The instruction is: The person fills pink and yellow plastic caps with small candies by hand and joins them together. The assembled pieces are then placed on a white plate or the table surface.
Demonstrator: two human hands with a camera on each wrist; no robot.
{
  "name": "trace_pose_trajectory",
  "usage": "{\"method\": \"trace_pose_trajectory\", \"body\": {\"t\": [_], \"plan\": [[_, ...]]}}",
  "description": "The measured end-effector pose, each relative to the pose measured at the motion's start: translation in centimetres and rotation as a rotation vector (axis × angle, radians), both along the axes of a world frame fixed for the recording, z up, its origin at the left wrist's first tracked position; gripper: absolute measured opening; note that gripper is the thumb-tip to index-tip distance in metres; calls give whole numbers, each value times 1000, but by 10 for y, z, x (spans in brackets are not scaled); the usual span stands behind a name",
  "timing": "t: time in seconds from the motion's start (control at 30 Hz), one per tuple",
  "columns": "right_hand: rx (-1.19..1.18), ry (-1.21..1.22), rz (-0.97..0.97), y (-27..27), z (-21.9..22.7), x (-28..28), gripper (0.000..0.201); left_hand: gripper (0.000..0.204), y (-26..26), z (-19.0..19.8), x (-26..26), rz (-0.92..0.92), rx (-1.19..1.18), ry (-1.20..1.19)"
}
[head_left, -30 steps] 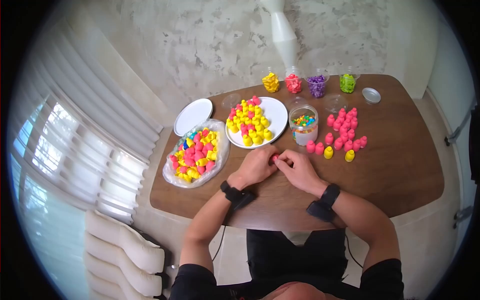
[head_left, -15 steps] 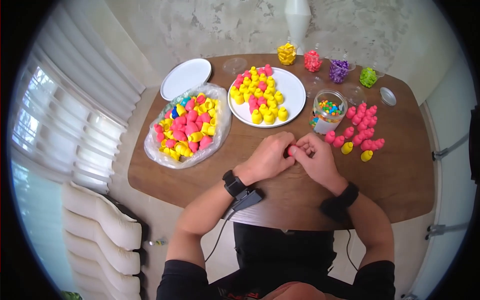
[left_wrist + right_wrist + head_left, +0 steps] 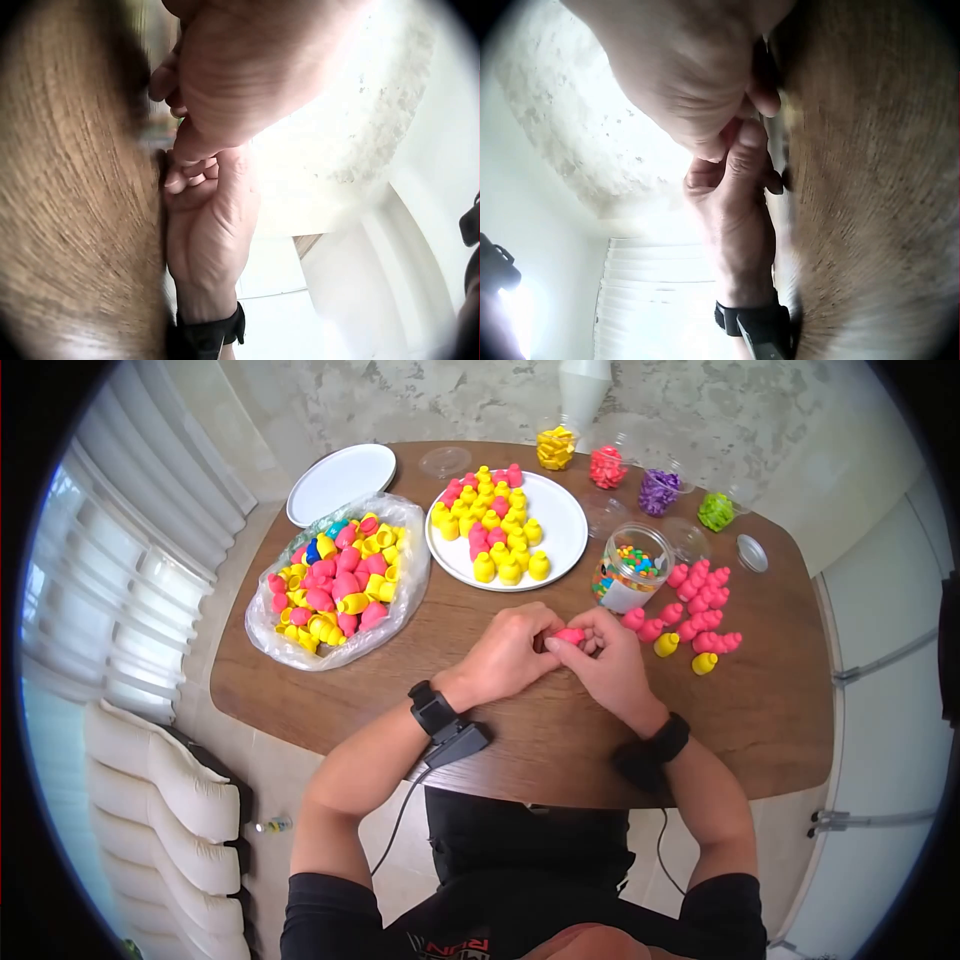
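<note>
Pink knob-topped capsule (image 3: 570, 635) found between the person's two hands, over the brown wooden table (image 3: 540, 740), middle of its near half; the left hand (image 3: 508, 652), on its 9 o'clock side, pinches it between thumb and forefinger; the right hand (image 3: 615, 665), on its 4 o'clock side, pinches it with thumb and fingertips; the lower fingers of the left hand are largely hidden from where I stand, and I cannot tell how they lie; the right hand's other fingers are bent inward; whether either hand touches the tabletop I cannot tell.

Taking the held capsule as the clock's centre: at 11, a round white plate (image 3: 562, 545) bears upright yellow and pink capsules, grouped on its left side; between 9 and 10, a clear plastic bag (image 3: 414, 550) holds a heap of loose pink and yellow parts, a few blue; at 10, a second white plate (image 3: 341, 485) lies just beyond the bag; between 1 and 2, a clear jar (image 3: 626, 596) with a white label holds small multicoloured pieces; between 2 and 3, pink capsules (image 3: 708, 600) stand clustered; at 3, two yellow capsules (image 3: 666, 645) stand near them; at 2, farther out, lies a silver lid (image 3: 752, 554).
</note>
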State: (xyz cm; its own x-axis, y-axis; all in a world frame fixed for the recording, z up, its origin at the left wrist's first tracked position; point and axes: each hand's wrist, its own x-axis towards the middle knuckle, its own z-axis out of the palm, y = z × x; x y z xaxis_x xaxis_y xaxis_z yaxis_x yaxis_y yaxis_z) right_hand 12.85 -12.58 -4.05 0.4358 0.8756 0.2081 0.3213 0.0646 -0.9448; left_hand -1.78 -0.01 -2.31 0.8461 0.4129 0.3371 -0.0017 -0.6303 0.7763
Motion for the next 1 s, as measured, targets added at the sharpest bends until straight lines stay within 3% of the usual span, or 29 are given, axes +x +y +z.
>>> {"method": "trace_pose_trajectory", "body": {"t": [0.27,0.37,0.67,0.87,1.0], "plan": [[24,-101,40,-5,2,4,17,20,-1,6,-1,-29,-136,109],[90,173,92,-2,-3,6,16,21,3,3,1,-31,-303,155],[132,413,91,0,-4,11,19,27,5,-1,3,-72,-573,115],[164,380,15,0,-5,10,23,33,7,11,0,46,-506,66],[200,237,-35,1,-7,10,29,39,8,46,15,110,-353,54]]}}
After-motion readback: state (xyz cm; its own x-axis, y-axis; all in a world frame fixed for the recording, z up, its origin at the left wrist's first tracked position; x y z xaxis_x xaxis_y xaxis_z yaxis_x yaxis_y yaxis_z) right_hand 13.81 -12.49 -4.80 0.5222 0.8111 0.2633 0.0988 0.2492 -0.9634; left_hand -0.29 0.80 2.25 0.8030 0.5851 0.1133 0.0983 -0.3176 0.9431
